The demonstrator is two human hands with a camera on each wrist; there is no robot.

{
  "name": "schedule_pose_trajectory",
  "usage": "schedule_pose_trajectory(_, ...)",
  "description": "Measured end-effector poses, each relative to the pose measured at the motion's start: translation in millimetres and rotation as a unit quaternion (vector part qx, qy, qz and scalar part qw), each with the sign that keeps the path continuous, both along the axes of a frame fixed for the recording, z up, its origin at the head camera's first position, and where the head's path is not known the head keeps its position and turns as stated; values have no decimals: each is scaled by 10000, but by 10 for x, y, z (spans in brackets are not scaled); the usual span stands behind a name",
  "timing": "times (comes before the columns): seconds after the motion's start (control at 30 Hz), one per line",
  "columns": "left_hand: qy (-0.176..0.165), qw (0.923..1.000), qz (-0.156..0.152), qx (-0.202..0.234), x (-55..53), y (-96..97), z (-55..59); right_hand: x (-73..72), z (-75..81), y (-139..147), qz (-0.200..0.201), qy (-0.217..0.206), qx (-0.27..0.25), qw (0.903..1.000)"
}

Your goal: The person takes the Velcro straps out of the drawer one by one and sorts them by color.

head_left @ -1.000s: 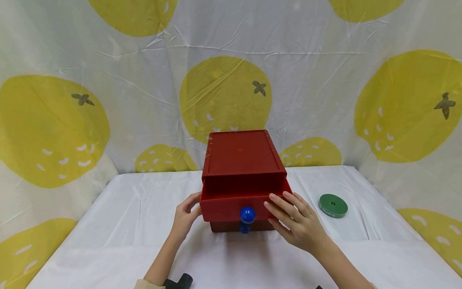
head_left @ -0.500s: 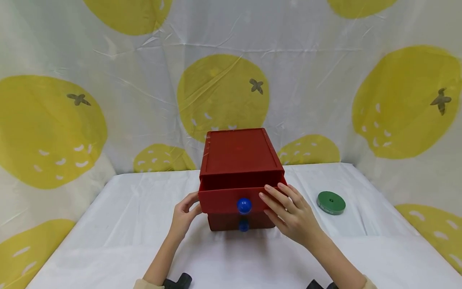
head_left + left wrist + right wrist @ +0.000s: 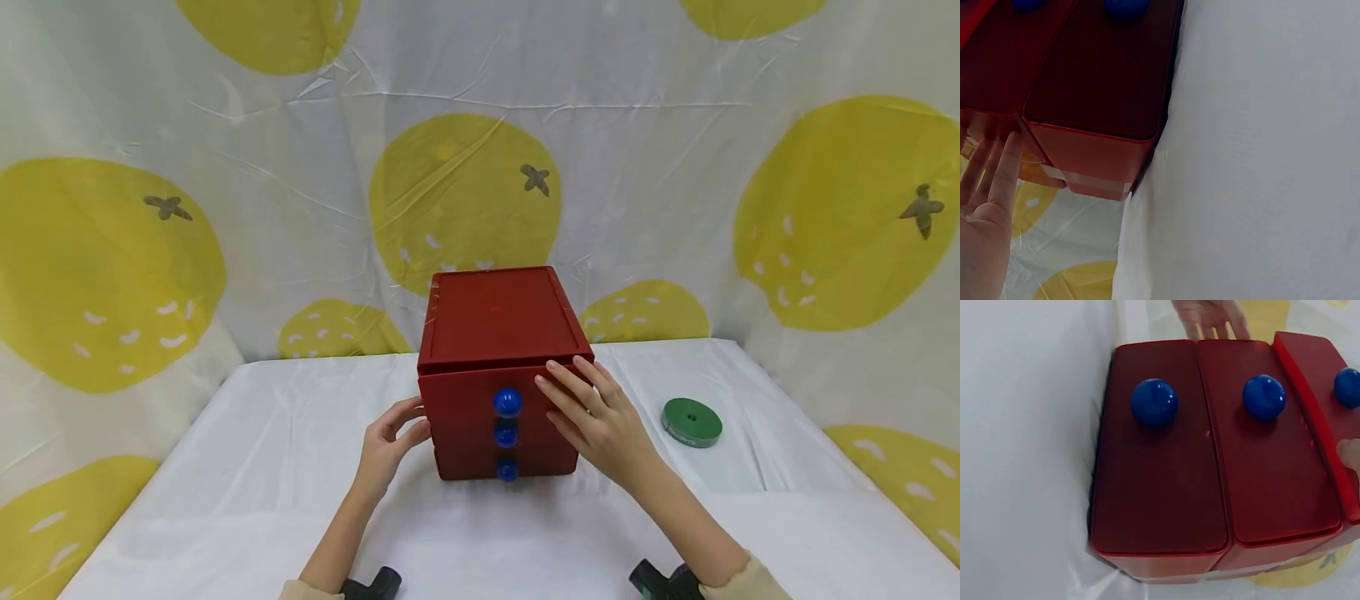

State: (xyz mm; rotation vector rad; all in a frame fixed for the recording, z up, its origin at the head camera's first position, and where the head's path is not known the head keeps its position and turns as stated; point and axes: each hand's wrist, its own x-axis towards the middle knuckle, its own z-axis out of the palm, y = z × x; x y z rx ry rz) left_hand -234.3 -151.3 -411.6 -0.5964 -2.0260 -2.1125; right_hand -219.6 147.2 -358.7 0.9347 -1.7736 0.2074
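A red three-drawer cabinet with round blue knobs stands in the middle in the head view. Its top drawer juts out slightly past the drawers below, as the right wrist view also shows. Extended fingers of my right hand lie on that drawer's front, right of the blue knob. At the cabinet's left side is my left hand, its straight fingers against the wall in the left wrist view. The middle drawer and bottom drawer sit flush. The inside of the cabinet is hidden.
A flat green roll lies on the white-covered table, right of the cabinet. A white curtain with yellow fruit prints hangs behind and at both sides. Black wrist-worn devices show at the bottom edge.
The top drawer has slid back into the cabinet, from well open to nearly closed, with my right hand moving forward on its front. My left hand stays at the side.
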Motion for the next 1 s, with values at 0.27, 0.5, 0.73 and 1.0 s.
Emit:
schedule_pose_trajectory(0.27,8,10000,37,-49,-2,0,-15,-87,-52,-18,-266,-78,-99,9996)
schedule_pose_trajectory(0.5,8,9999,65,-76,-1,0,-12,-136,-82,-21,-347,-44,-139,9993)
schedule_pose_trajectory(0.73,20,9999,85,-81,-1,-3,-9,-154,-93,-19,-308,-117,-158,9993)
schedule_pose_trajectory(1.0,49,9999,97,-103,2,1,-6,-164,-86,-36,-327,-38,-201,9993)
